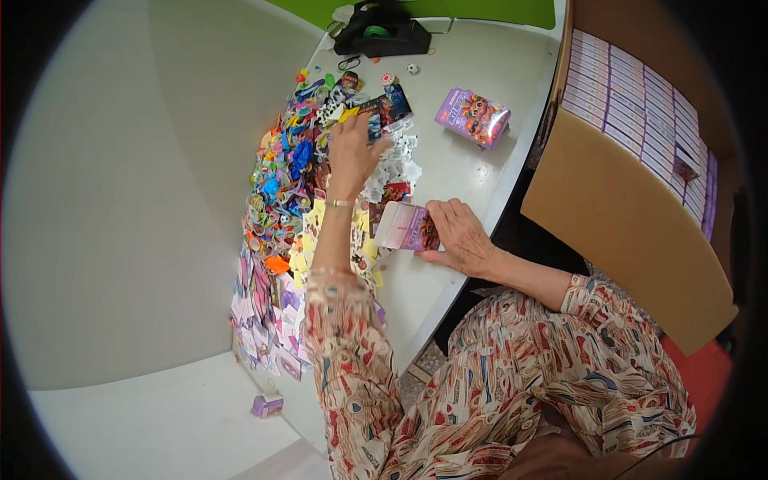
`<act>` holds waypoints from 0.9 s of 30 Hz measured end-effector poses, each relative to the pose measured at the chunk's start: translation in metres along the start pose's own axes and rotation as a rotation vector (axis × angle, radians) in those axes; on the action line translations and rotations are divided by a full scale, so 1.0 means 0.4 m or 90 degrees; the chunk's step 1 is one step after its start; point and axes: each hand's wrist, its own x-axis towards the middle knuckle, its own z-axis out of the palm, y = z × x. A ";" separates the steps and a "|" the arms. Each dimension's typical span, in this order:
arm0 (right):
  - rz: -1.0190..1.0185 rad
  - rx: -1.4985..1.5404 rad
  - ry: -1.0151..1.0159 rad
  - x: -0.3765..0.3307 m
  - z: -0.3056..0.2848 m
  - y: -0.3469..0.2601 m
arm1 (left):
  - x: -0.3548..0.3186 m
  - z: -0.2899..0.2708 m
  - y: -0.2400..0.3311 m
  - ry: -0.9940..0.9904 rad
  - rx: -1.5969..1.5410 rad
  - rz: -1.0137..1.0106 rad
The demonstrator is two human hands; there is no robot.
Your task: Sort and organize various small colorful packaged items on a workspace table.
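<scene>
My right hand (464, 240) grips a small purple and pink cardboard box (414, 230) above the table's near edge, its pale end pointing left toward the pile. My left hand (352, 156) reaches over the heap, thumb apart from the stretched fingers, with nothing visible held in it. A yellow piece (349, 114) lies at its fingertips; whether they touch it I cannot tell. Beside them are dark printed packets (395, 104) and a heap of small white packets (400, 160). Below my left wrist spread yellow printed cards (304, 248), partly covered by my forearm.
Colourful small toys (276, 188) are heaped against the grey partition. A purple printed box (474, 118) lies at the far right of the table. A black tape dispenser (384, 36) stands at the back. On the right, a large carton (632, 216) holds rows of boxes.
</scene>
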 end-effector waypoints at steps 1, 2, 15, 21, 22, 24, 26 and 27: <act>0.005 0.007 -0.005 0.001 0.002 -0.002 | 0.002 0.041 -0.040 0.015 0.145 0.121; 0.003 0.008 -0.002 0.004 0.009 -0.003 | -0.006 0.069 -0.080 0.017 0.149 0.123; 0.013 0.030 -0.012 -0.009 0.002 0.003 | -0.053 -0.099 -0.089 0.065 -0.495 -0.252; 0.011 0.014 -0.013 0.003 0.019 0.008 | -0.163 -0.299 0.058 0.042 -0.781 -0.364; 0.016 0.004 -0.005 0.006 0.020 0.005 | -0.181 -0.317 0.079 0.023 -0.806 -0.388; 0.022 -0.014 0.004 0.004 0.023 0.010 | -0.207 -0.323 0.120 -0.034 -0.792 -0.402; 0.015 -0.009 0.002 0.017 0.024 0.000 | -0.242 -0.324 0.104 -0.113 -0.712 -0.371; 0.014 -0.005 0.006 0.019 0.023 -0.004 | -0.259 -0.316 0.093 -0.110 -0.712 -0.374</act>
